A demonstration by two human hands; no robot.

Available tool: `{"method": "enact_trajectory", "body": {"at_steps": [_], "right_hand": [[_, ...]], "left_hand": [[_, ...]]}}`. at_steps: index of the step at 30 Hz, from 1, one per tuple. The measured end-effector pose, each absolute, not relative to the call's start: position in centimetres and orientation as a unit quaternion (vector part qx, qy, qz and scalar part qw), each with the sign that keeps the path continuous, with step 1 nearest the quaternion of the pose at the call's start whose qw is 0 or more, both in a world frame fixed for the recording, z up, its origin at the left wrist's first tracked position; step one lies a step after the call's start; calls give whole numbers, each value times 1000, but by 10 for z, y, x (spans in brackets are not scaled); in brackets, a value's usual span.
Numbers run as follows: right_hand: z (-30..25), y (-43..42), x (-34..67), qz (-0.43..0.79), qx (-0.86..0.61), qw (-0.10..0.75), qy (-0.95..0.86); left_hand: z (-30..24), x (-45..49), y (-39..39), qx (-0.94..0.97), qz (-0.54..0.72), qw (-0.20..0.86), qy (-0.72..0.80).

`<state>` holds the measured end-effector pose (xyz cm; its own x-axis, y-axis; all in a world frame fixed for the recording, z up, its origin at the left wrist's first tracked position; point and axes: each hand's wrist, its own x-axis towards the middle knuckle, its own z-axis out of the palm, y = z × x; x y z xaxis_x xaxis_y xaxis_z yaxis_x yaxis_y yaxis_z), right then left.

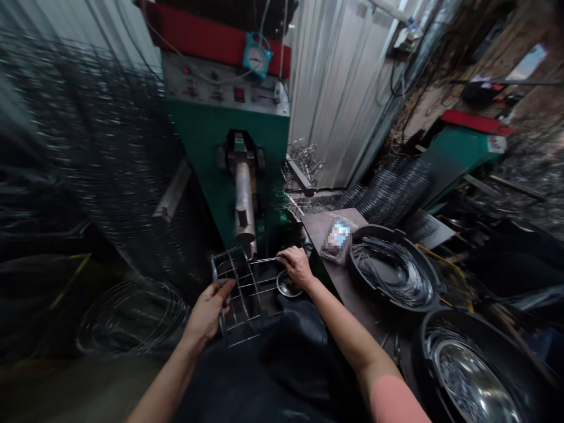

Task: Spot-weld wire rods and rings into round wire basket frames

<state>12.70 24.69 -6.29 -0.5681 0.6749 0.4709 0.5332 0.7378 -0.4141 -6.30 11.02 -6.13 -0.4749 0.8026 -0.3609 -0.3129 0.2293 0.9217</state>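
Observation:
My left hand (207, 312) is closed on the left side of a small wire rack (239, 299), its thumb lying along the frame. The rack is tilted over my lap, just below the metal arm (244, 205) of a green spot-welding machine (198, 141). My right hand (296, 268) pinches the end of a thin metal rod (265, 259) that reaches left to the rack beside the arm's lower tip. Whether rod and rack are joined I cannot tell. Under my right hand sits a small round metal dish (288, 284), partly hidden by the hand.
At right, a table (319, 220) bears a blurred-out device (337, 235) and a black tub (392, 267) of wire rings. Nearer stands another tub (423, 352) with a steel bowl (478, 382). Stacked wire grids (101, 135) and wire coils (132, 317) crowd the left.

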Motion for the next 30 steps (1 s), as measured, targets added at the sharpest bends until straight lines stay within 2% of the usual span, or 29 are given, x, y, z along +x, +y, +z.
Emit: {"method": "enact_trajectory", "body": {"at_steps": [7, 30], "right_hand": [[-68, 251, 124, 112, -307, 341, -881], [-66, 270, 115, 97, -290, 324, -895]], "left_hand": [[-58, -63, 116, 189, 602, 488, 603], [-59, -70, 130, 170, 629, 502, 569]]}}
